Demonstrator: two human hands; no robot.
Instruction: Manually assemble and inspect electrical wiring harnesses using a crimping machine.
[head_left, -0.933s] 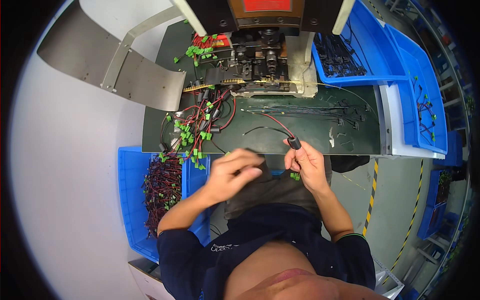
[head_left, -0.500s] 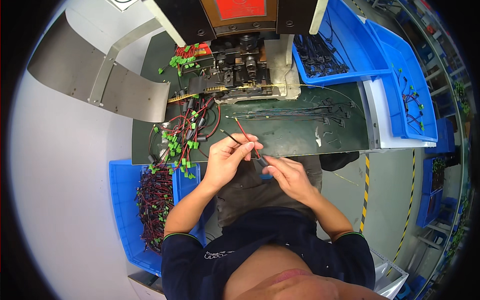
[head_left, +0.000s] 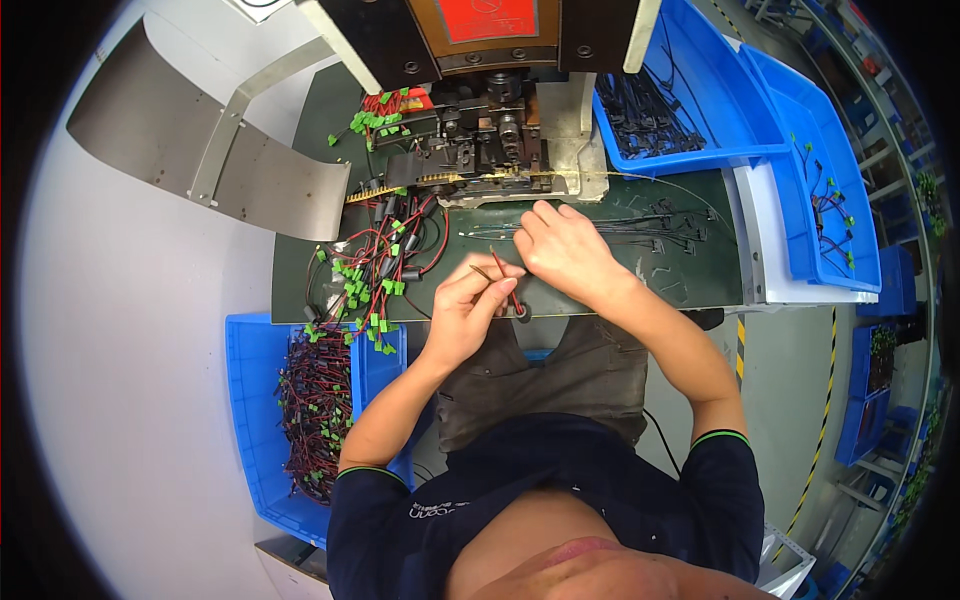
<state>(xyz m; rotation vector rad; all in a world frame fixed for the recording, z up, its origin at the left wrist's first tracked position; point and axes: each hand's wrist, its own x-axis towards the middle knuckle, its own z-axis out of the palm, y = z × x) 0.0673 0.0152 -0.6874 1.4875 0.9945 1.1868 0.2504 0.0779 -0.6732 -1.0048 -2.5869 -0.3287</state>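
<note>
Between the fingertips of my left hand (head_left: pixel 468 308), which are closed in a pinch, is a two-wire cable with a red wire (head_left: pixel 497 262) and a black wire. Their loose ends point up and away from me. The cable's dark, round sleeve end (head_left: pixel 522 313) shows below the fingers, near the table's front edge. My right hand (head_left: pixel 572 255) is over several thin dark wires (head_left: pixel 625 226) laid side by side on the table. Its fingers are curled down at the wires' left part, and whatever they grip is hidden beneath them.
A crimping press (head_left: pixel 500 140) stands behind the wires. Left of it lies a heap of red-black cables with green connectors (head_left: pixel 365 275). Blue bins hold more cables at lower left (head_left: pixel 240 400) and black leads at upper right (head_left: pixel 690 155). A curved metal guard (head_left: pixel 290 190) stands far left.
My right hand has left the cable's sleeve and moved up and right, onto the thin wires. My left hand keeps the cable and has shifted slightly right.
</note>
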